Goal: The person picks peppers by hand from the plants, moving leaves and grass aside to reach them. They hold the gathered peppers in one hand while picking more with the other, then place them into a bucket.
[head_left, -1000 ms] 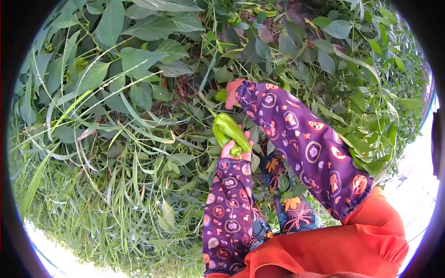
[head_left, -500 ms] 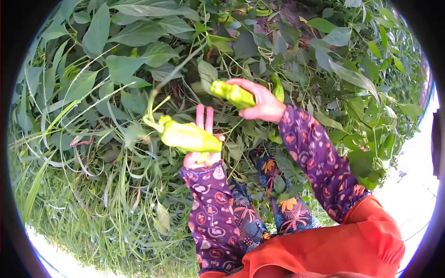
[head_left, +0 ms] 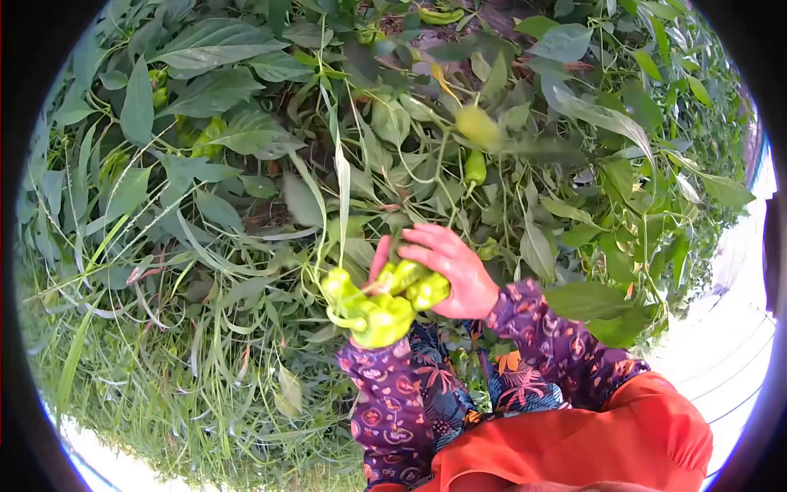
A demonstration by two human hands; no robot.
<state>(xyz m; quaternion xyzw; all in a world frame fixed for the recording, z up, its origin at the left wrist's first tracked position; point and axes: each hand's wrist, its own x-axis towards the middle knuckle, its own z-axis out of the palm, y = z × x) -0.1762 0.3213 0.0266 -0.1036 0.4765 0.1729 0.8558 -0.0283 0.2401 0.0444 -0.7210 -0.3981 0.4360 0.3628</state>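
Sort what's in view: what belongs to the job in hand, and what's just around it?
Part of the job:
- green peppers, bunched at the hands
- right hand, against them
- left hand, mostly hidden
- possibly the pepper among the leaves, untouched

Just around:
- grass
- patterned trousers
- red garment

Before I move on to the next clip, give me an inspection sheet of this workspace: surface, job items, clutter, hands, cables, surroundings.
Surface: leafy plants and grass, with soil partly showing at the top.
Job items: light-green peppers bunched at the hands, exact count unclear; another green pepper among leaves beyond them.
Clutter: leaves and stems crowd around the hands.
Left hand: mostly hidden behind the peppers, fingers showing.
Right hand: bent over peppers at its palm; firmness of grip unclear.
Cables: none identifiable; faint lines on the pale area at right are unclear.
Surroundings: patterned trousers and red garment below the hands.
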